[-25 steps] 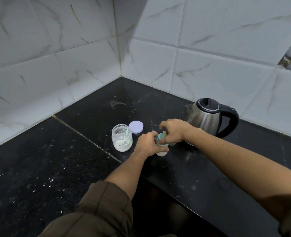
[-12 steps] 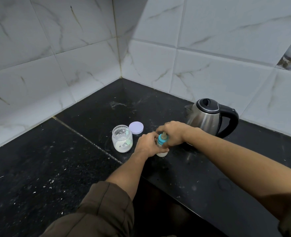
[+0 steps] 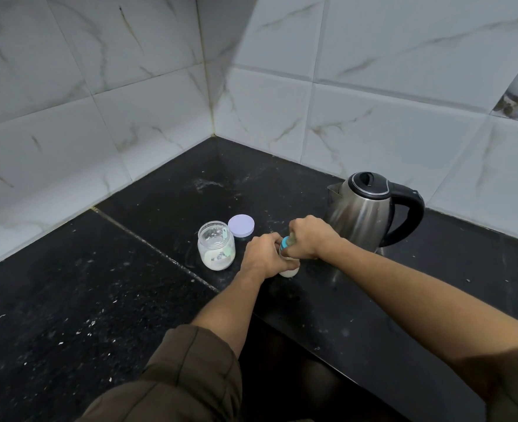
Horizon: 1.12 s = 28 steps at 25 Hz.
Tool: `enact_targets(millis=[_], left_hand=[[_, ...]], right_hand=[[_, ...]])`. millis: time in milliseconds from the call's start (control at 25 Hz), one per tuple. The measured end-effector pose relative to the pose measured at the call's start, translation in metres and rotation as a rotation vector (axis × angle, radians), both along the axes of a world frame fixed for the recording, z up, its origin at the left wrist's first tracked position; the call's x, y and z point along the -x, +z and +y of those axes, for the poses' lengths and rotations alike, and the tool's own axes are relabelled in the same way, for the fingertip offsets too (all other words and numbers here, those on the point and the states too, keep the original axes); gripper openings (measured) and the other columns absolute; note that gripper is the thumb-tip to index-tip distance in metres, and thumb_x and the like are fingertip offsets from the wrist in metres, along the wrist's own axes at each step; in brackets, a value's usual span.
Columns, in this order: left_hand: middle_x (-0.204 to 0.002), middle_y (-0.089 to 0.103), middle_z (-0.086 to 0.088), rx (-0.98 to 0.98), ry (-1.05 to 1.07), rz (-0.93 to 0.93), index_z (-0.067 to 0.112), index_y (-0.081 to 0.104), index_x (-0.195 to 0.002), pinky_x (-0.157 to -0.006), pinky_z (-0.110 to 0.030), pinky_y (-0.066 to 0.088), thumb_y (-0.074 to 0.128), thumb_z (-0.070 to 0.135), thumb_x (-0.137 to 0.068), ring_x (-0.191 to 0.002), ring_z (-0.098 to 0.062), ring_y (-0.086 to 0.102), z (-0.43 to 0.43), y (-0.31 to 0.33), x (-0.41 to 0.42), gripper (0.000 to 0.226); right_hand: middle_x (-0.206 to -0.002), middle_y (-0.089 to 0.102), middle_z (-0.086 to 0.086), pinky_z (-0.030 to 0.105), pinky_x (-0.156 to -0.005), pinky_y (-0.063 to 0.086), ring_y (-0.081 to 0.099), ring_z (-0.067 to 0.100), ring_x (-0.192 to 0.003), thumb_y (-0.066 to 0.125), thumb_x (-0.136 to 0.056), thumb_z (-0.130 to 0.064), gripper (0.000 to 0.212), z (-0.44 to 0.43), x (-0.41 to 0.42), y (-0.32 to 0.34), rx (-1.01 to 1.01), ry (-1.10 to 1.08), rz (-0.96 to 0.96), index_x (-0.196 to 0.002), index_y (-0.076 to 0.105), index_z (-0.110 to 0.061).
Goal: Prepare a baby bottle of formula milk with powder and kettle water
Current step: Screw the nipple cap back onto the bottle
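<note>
1. Baby bottle [image 3: 288, 270] stands upright on the black counter [image 3: 123, 303], between your two hands and just in front of the kettle; only its white base and a teal collar [image 3: 285, 242] show past your grip.
2. Your left hand [image 3: 260, 255] holds the bottle's body from the left side, its fingers clamped round it with the knuckles toward the camera.
3. Your right hand [image 3: 311, 237] comes in from the right and sits on top of the bottle, its fingers curled tight over the teal collar and the cap end (the teat itself is hidden under the hand).
4. A steel kettle [image 3: 362, 216] with a black lid and black handle stands on the counter just behind your right hand, lid down, spout pointing left, handle to the right.
5. A clear jar [image 3: 216, 245] stands open near your left hand, on its left, with white powder [image 3: 218, 262] lying in its bottom and what looks like a pale scoop inside.
6. The jar's lilac lid [image 3: 241, 226] lies flat on the counter just behind the jar, toward the corner.
7. White-veined tiled walls [image 3: 148, 95] meet in the corner behind, and pale specks are scattered across the counter.
8. A brown sleeve [image 3: 190, 376] is pushed up on your left arm; your right forearm is bare.
</note>
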<state>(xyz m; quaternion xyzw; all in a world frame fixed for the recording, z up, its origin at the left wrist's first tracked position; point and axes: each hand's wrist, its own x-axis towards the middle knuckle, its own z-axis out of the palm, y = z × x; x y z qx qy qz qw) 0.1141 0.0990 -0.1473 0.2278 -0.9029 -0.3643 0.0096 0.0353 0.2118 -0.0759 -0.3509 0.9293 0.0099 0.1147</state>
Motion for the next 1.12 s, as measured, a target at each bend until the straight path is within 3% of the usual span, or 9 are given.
enact_targets(millis=[200, 280, 520, 640, 760, 960, 1120], left_hand=[[-0.083, 0.074, 0.015, -0.025, -0.008, -0.019, 0.03, 0.066, -0.087, -0.083, -0.036, 0.06, 0.09, 0.053, -0.051, -0.086, -0.007, 0.07, -0.002, 0.0, 0.002, 0.048], [-0.083, 0.074, 0.015, -0.021, -0.002, -0.016, 0.031, 0.064, -0.085, -0.082, -0.035, 0.06, 0.09, 0.053, -0.051, -0.085, -0.007, 0.07, -0.001, 0.0, 0.002, 0.047], [-0.078, 0.074, 0.015, 0.013, 0.022, 0.037, 0.033, 0.06, -0.082, -0.08, -0.029, 0.056, 0.089, 0.051, -0.058, -0.083, -0.007, 0.07, 0.004, -0.004, -0.001, 0.042], [-0.074, 0.071, 0.012, 0.032, 0.037, 0.046, 0.029, 0.063, -0.082, -0.074, -0.028, 0.053, 0.089, 0.045, -0.062, -0.081, -0.012, 0.07, 0.006, -0.001, -0.003, 0.037], [-0.074, 0.071, 0.011, 0.029, 0.018, 0.038, 0.029, 0.063, -0.082, -0.072, -0.028, 0.053, 0.091, 0.043, -0.062, -0.079, -0.012, 0.068, 0.005, 0.003, -0.004, 0.037], [-0.083, 0.075, 0.014, -0.028, 0.005, -0.002, 0.03, 0.062, -0.083, -0.083, -0.035, 0.06, 0.093, 0.048, -0.057, -0.084, -0.006, 0.07, -0.002, 0.005, -0.003, 0.045], [-0.083, 0.075, 0.014, -0.043, 0.01, 0.012, 0.029, 0.065, -0.085, -0.083, -0.036, 0.061, 0.094, 0.045, -0.056, -0.084, -0.006, 0.071, -0.001, 0.004, -0.004, 0.044]], right_hand=[[-0.115, 0.068, 0.006, 0.041, -0.08, 0.057, 0.065, 0.029, -0.102, 0.059, -0.09, -0.051, 0.045, 0.003, 0.007, 0.005, -0.117, 0.254, 0.015, -0.126, 0.058, -0.025], [-0.112, 0.068, 0.007, 0.038, -0.075, 0.053, 0.064, 0.029, -0.098, 0.059, -0.091, -0.05, 0.042, 0.002, 0.007, 0.007, -0.138, 0.271, 0.038, -0.123, 0.06, -0.023], [-0.099, 0.067, 0.007, 0.033, -0.068, 0.047, 0.056, 0.026, -0.079, 0.061, -0.088, -0.043, 0.039, 0.0, -0.007, -0.002, -0.009, 0.096, 0.068, -0.113, 0.065, -0.014], [-0.104, 0.069, 0.011, 0.033, -0.069, 0.044, 0.065, 0.032, -0.089, 0.058, -0.09, -0.042, 0.037, -0.003, -0.019, -0.015, 0.133, -0.096, 0.087, -0.107, 0.065, -0.009], [-0.108, 0.07, 0.011, 0.034, -0.071, 0.046, 0.068, 0.035, -0.1, 0.057, -0.091, -0.048, 0.044, -0.004, -0.021, -0.019, 0.158, -0.151, 0.065, -0.112, 0.064, -0.01], [-0.106, 0.07, 0.002, 0.039, -0.078, 0.058, 0.066, 0.026, -0.096, 0.067, -0.083, -0.058, 0.045, 0.006, 0.008, 0.002, -0.055, 0.153, -0.06, -0.121, 0.062, -0.033], [-0.094, 0.064, -0.001, 0.037, -0.074, 0.057, 0.063, 0.024, -0.088, 0.072, -0.081, -0.05, 0.039, 0.004, 0.009, 0.004, -0.058, 0.194, -0.016, -0.114, 0.066, -0.029]])
